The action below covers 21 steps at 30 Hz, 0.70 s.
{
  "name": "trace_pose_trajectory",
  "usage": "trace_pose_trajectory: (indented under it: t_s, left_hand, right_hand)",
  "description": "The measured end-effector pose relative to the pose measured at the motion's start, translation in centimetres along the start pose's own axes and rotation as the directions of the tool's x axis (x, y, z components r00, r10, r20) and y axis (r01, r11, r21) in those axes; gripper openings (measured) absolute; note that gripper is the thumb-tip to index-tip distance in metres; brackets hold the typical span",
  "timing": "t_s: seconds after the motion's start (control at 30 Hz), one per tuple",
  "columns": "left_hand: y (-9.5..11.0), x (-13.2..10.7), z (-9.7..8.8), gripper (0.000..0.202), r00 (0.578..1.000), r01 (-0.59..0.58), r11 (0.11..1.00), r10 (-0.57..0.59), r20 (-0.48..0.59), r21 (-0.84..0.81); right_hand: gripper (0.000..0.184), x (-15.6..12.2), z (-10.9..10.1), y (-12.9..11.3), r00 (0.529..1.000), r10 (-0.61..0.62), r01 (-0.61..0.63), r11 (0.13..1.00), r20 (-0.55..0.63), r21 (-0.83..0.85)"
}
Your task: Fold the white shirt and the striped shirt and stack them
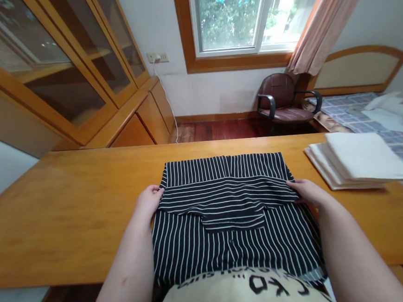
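A black shirt [226, 195] with white stripes lies spread on the wooden table, its lower end close to my body. Across it runs a folded-over band with sideways stripes, while the stripes above and below run lengthwise. My left hand [149, 200] pinches the left edge of this band between thumb and fingers. At the opposite edge, my right hand [305, 191] grips the cloth in the same way. A small flap of striped fabric sits at the middle below the band, and a button shows under it. My own printed top covers the shirt's nearest edge.
The wooden table [70, 217] stretches to both sides. A stack of white folded sheets or boards [365, 156] rests at its right end. Beyond stand a glass-door cabinet [78, 86], a maroon armchair [280, 93] and a bed [351, 106] with a checked cover.
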<state>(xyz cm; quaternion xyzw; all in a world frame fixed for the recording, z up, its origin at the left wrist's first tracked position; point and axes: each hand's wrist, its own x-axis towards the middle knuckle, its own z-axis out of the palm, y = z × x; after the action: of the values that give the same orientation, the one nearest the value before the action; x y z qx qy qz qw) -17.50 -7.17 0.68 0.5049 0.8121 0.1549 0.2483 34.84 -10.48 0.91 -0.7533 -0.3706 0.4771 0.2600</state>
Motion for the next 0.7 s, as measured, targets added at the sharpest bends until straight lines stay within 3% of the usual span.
trace_pose_trajectory:
  t_s: [0.07, 0.13, 0.2, 0.37, 0.47, 0.7]
  left_hand:
    - [0.1, 0.1, -0.1, 0.029, 0.999, -0.03, 0.997, 0.027, 0.038, 0.069]
    - [0.5, 0.6, -0.4, 0.032, 0.997, -0.053, 0.994, 0.048, 0.052, 0.092]
    - [1.2, 1.6, -0.6, 0.032, 0.998, -0.05, 0.997, 0.048, 0.038, 0.059]
    - [3.6, 5.6, -0.2, 0.033, 0.998, -0.058, 0.971, 0.048, -0.05, -0.231]
    - [4.7, 7.5, 0.8, 0.033, 0.995, -0.074, 0.95, 0.052, -0.08, -0.302]
    - [4.9, 9.2, 2.7, 0.045, 0.981, -0.108, 0.92, 0.037, -0.19, -0.377]
  right_hand:
    - [0.029, 0.5, -0.6, -0.1, 0.997, -0.021, 0.005, 0.975, -0.072, -0.22]
    - [0.032, 1.5, -1.2, -0.6, 0.979, -0.13, 0.054, 0.909, -0.158, -0.414]
    - [0.032, 2.8, -1.4, -1.4, 0.953, -0.219, 0.084, 0.855, -0.21, -0.511]
    - [0.036, 6.7, -0.5, -4.5, 0.916, -0.301, 0.122, 0.84, -0.267, -0.529]
    - [0.037, 8.8, 0.3, -5.8, 0.907, -0.302, 0.107, 0.838, -0.293, -0.535]
    - [0.029, 11.1, 0.9, -5.5, 0.866, -0.308, 0.065, 0.85, -0.394, -0.522]
